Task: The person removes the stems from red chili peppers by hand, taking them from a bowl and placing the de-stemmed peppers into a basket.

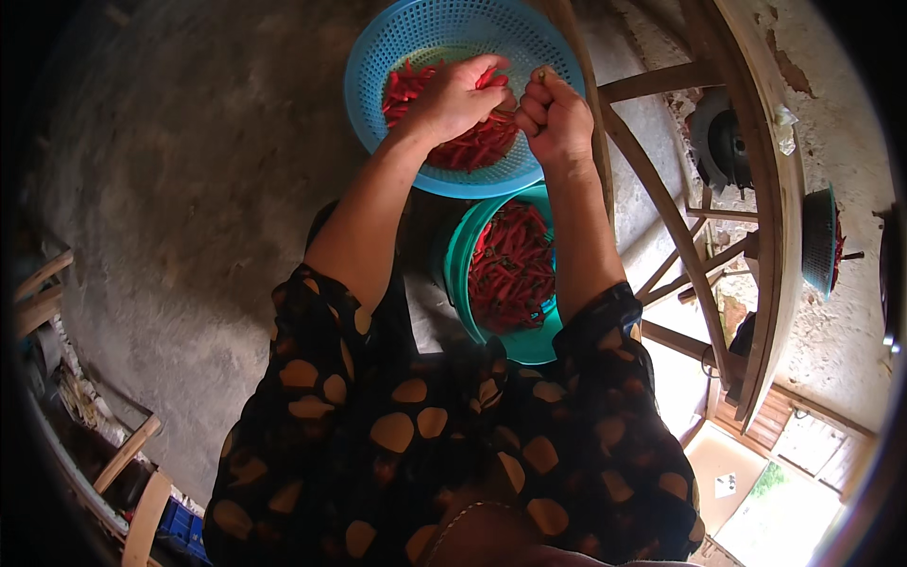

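My left hand is closed around a few red chili peppers, above a blue plastic colander. More red chilies lie in the bottom of that colander. Just to the right, over the colander's right side, my right hand is curled, with a small greenish stem pinched at the thumb and forefinger. Nearer my body stands a green plastic bucket, holding a heap of red chilies with stems. My right forearm covers part of its right side.
A wooden table with braced legs rises at my right. On it sits another colander with red contents. Concrete floor extends to the left. Pieces of wood and a blue crate are at lower left.
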